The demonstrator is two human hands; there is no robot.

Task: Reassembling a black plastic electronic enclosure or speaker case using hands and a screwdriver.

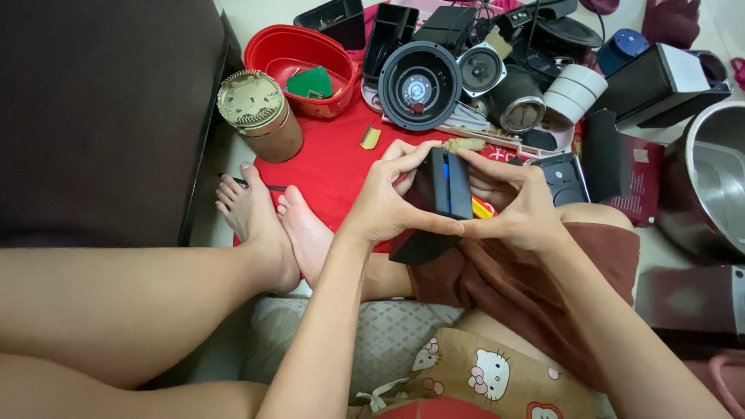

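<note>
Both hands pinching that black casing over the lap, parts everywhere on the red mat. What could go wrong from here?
1. The black casing is held only by fingertips of the left hand and right hand; a slip may drop it on the bare feet.
2. A yellow-tipped tool sits under the right hand; it could poke the palm.
3. The small loose piece on the red mat lies by the feet, so it is easily kicked away.

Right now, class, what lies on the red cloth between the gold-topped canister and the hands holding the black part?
Head view: a small yellowish scrap on the red cloth; otherwise bare.
</note>
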